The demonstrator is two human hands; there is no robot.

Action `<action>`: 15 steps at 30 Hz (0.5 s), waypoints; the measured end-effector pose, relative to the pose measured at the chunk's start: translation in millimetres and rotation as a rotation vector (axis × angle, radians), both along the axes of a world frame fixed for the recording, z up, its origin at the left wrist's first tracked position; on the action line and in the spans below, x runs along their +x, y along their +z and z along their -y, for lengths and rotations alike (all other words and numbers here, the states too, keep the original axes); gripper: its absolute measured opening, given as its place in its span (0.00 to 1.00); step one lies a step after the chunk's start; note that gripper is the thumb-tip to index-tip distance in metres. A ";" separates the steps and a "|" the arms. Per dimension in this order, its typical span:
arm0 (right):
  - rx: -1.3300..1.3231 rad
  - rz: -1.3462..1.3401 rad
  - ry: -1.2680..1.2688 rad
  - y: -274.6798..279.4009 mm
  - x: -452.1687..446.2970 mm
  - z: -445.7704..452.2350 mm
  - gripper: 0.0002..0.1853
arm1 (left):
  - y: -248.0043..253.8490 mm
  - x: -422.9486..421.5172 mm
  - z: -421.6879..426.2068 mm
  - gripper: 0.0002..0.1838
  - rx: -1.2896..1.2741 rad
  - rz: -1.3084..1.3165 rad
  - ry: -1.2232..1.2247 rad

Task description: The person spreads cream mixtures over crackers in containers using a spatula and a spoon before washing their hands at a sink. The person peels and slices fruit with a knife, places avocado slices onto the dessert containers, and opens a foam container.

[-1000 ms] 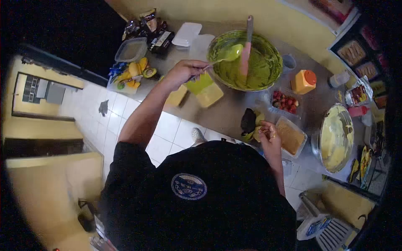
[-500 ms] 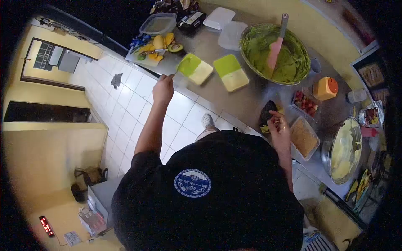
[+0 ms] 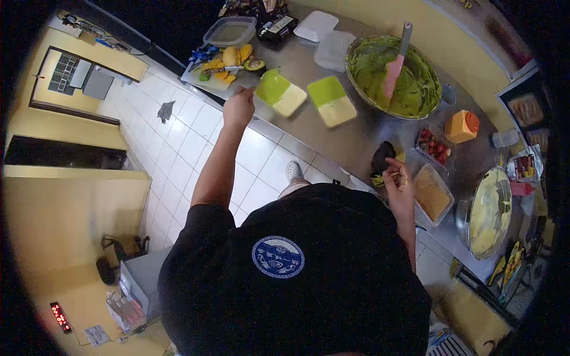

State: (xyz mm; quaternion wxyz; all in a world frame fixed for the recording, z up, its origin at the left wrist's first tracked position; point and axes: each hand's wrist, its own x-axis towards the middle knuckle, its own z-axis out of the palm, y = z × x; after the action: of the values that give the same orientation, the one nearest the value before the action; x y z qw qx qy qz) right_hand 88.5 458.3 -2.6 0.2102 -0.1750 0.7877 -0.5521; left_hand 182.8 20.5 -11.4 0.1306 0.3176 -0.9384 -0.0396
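My left hand [image 3: 238,109] is closed at the counter's front edge, beside a square tub [image 3: 281,94] half filled with green and half with cream-coloured mixture. Whatever its fingers grip is too small to make out. A second tub [image 3: 332,101], with the same two colours, stands to the right. My right hand [image 3: 400,184] has its fingers curled in a pinch, close to a dark, wrinkled object [image 3: 382,159] with some yellow beside it; nothing held can be made out. Beside that hand lies a clear box of brown crumbs [image 3: 433,194].
A large bowl of green mixture [image 3: 421,101] holds a pink spatula [image 3: 393,76]. Strawberries [image 3: 434,147], an orange-lidded jar [image 3: 462,127] and a bowl of cream [image 3: 490,213] stand to the right. A board [image 3: 208,82] at the left carries mango pieces and an avocado half [image 3: 254,66].
My left hand has moved slightly up and right, closer to the left tub. The view has shifted a little. My right hand stays beside the dark object.
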 end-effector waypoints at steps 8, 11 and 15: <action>0.035 0.014 -0.077 -4.1 6.4 -9.6 0.16 | -5.7 3.4 7.2 0.14 -0.025 0.156 0.031; 0.057 0.006 -0.059 -1.9 8.1 -6.1 0.16 | -10.1 -9.4 10.3 0.15 -0.060 0.111 -0.009; -0.020 -0.002 -0.076 -4.0 6.5 -4.2 0.16 | -4.5 -16.4 13.7 0.15 -0.018 0.170 0.064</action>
State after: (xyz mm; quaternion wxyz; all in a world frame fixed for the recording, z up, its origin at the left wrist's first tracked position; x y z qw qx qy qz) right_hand 95.1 462.5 -6.6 0.1865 -0.1478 0.7882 -0.5675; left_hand 166.5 6.8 -16.0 0.0543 0.3487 -0.9357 0.0001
